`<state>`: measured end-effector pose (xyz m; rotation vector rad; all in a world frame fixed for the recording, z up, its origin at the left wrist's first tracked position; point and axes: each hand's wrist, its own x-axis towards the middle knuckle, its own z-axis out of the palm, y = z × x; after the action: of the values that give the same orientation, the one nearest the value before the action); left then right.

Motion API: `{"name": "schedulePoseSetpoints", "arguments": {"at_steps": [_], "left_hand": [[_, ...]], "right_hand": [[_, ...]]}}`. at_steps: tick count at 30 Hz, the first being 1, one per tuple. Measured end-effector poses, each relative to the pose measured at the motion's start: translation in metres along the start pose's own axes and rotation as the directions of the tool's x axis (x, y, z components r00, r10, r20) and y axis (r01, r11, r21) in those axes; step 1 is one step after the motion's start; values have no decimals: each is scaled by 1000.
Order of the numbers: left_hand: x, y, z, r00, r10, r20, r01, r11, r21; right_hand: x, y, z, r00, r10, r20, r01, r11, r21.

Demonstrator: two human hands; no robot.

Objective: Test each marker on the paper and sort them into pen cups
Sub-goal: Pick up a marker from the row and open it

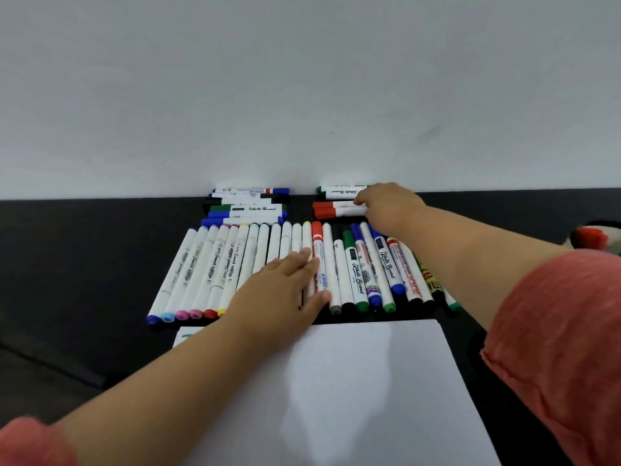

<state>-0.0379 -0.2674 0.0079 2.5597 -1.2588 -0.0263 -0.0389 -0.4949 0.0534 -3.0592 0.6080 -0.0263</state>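
— Where are your hands?

— Well apart. My left hand (289, 284) lies flat at frame centre, fingers straight, on the long row of markers (255, 264), thumb beside the red-capped marker (318, 260). My right hand (389, 205) reaches to the upper right of centre, fingers curled onto two red markers (336, 210) lying crosswise; I cannot tell whether they are truly gripped.

— The paper?

— White paper (353, 381) on the dark surface (84, 264), lower centre, just below the row. A second crosswise stack of markers (248, 205) lies left of my right hand, by the wall (302, 79).
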Motion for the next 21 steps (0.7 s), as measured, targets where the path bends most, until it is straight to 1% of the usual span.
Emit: {"name": "schedulePoseSetpoints", "arguments": {"at_steps": [4, 10, 15, 17, 21], "left_hand": [[-1, -4, 4, 1000, 7, -26, -7, 1000, -14], [1, -6, 6, 999, 15, -28, -15, 1000, 2], [1, -7, 7, 999, 30, -24, -29, 999, 18], [1, -7, 6, 1000, 25, -7, -25, 999, 23], [-1, -2, -4, 999, -26, 43, 25, 1000, 15]], "right_hand": [[13, -2, 6, 999, -49, -20, 46, 990, -133], [24, -2, 8, 998, -65, -27, 61, 992, -112], [25, -2, 6, 992, -126, -8, 124, 980, -157], [21, 1, 2, 986, -162, -49, 152, 975, -162], [1, 1, -15, 960, -199, -196, 171, 973, -153]]}}
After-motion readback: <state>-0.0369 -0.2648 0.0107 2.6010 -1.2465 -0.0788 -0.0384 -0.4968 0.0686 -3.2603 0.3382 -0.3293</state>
